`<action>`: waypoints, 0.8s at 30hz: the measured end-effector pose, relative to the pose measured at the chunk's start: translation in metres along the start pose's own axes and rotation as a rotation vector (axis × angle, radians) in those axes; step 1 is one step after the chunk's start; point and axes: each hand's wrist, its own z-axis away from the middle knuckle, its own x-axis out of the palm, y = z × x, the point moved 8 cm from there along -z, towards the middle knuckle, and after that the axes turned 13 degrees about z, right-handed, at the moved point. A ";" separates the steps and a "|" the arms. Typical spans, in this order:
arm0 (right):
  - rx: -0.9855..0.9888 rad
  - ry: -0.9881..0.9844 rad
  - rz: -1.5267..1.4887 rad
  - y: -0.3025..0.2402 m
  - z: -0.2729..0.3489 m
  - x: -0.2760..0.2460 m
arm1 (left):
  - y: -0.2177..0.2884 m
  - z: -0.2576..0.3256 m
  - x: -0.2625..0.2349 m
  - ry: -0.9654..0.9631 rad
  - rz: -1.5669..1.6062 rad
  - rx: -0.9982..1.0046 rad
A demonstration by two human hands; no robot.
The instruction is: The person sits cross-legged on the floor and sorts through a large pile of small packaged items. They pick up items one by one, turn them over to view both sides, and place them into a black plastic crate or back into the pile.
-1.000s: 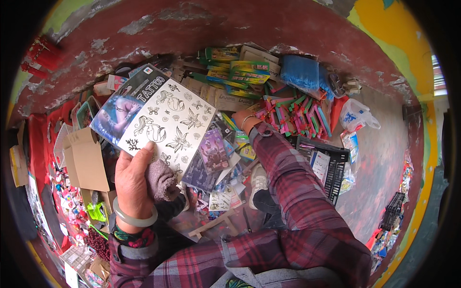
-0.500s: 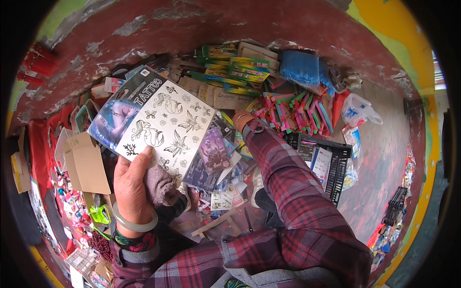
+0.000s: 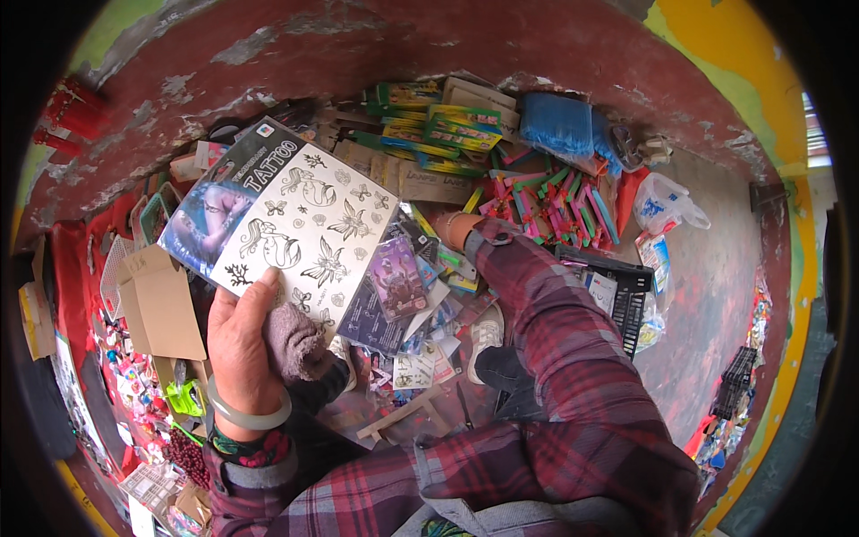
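My left hand (image 3: 242, 345) is closed on the lower edge of a temporary tattoo sheet (image 3: 309, 224), thumb on top. The sheet is white with black line drawings of mermaids, fairies and shells, in a dark-topped pack. Against the same palm sits a bunched mauve cloth (image 3: 295, 345). My right hand (image 3: 458, 228) reaches down just past the sheet's right edge, among flat packets; its fingers are hidden. Beside and partly under the sheet lie a purple picture card packet (image 3: 399, 277) and a dark printed sheet (image 3: 371, 319).
Yellow-green boxes (image 3: 461, 130), a stack of blue plastic packs (image 3: 559, 125) and pink-green items (image 3: 559, 206) line the wall. A black crate (image 3: 631, 300) stands at right, an open cardboard box (image 3: 161, 304) at left. Small goods lie about my shoes (image 3: 485, 340).
My right hand has moved slightly right, and its forearm has swung right across the black crate. The tattoo sheet in my left hand has shifted slightly left.
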 end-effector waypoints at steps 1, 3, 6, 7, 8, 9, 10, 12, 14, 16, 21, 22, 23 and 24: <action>-0.015 0.015 0.010 -0.002 0.003 -0.002 | 0.002 -0.001 -0.003 0.004 -0.015 0.004; -0.048 0.080 0.028 -0.008 0.016 -0.005 | 0.007 -0.001 -0.004 0.006 -0.010 0.019; -0.072 0.303 0.060 -0.013 0.048 -0.012 | 0.012 -0.003 -0.011 -0.006 -0.028 0.020; -0.072 0.417 0.061 -0.015 0.061 -0.013 | 0.011 -0.003 -0.009 -0.015 -0.012 0.012; -0.071 0.528 0.066 -0.016 0.076 -0.014 | 0.012 -0.002 -0.009 -0.025 0.006 0.002; -0.068 0.640 0.070 -0.015 0.090 -0.013 | 0.011 -0.001 -0.008 -0.033 0.023 -0.008; -0.077 0.841 0.118 -0.015 0.106 -0.016 | 0.011 0.001 -0.004 -0.047 0.053 -0.015; -0.066 0.869 0.192 -0.010 0.121 -0.023 | 0.014 0.002 -0.005 -0.019 0.049 0.004; -0.098 1.024 0.145 -0.002 0.152 -0.049 | 0.013 0.002 -0.007 -0.021 0.060 0.001; -0.041 1.106 0.155 0.014 0.169 -0.061 | 0.012 0.002 -0.006 -0.028 0.078 0.002; 0.163 1.293 -0.051 0.045 0.221 -0.085 | 0.012 -0.004 -0.008 -0.049 0.051 0.057; 0.215 1.303 -0.190 0.056 0.222 -0.085 | 0.012 -0.004 -0.007 -0.065 0.068 0.060; 0.276 1.283 -0.407 0.070 0.220 -0.083 | 0.011 -0.004 -0.006 -0.068 0.070 0.061; 0.334 1.254 -0.623 0.081 0.216 -0.079 | 0.011 -0.004 -0.006 -0.070 0.073 0.064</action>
